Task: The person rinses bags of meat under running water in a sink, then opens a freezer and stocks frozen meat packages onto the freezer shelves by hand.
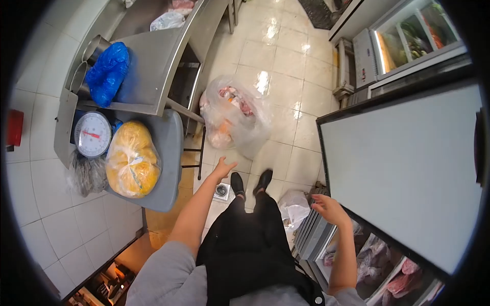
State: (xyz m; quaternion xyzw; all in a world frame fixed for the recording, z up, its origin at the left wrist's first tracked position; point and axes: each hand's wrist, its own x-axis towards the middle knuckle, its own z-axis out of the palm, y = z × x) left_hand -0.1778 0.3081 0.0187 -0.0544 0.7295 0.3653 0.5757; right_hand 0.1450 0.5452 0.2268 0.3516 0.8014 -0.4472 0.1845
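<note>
My left hand (223,169) hangs in the air with its fingers spread, holding nothing. Just beyond it, a large clear plastic bag (255,120) with raw meat inside sits on the tiled floor. My right hand (331,210) is raised with fingers loosely bent and apart, nothing visible in it. It is nearest to a wide-open white refrigerator door (398,163), seen from above; contact cannot be made out. Below that hand, the open refrigerator holds bagged meat (403,280). A white plastic bag (294,208) lies on the floor beside the refrigerator.
At left, a grey table (171,178) bears a dial scale (92,134) and a clear bag of yellow food (133,160). A blue bag (108,74) lies on the steel counter (150,61). A floor drain (221,190) is near my feet; a glass-fronted fridge (413,35) stands far right.
</note>
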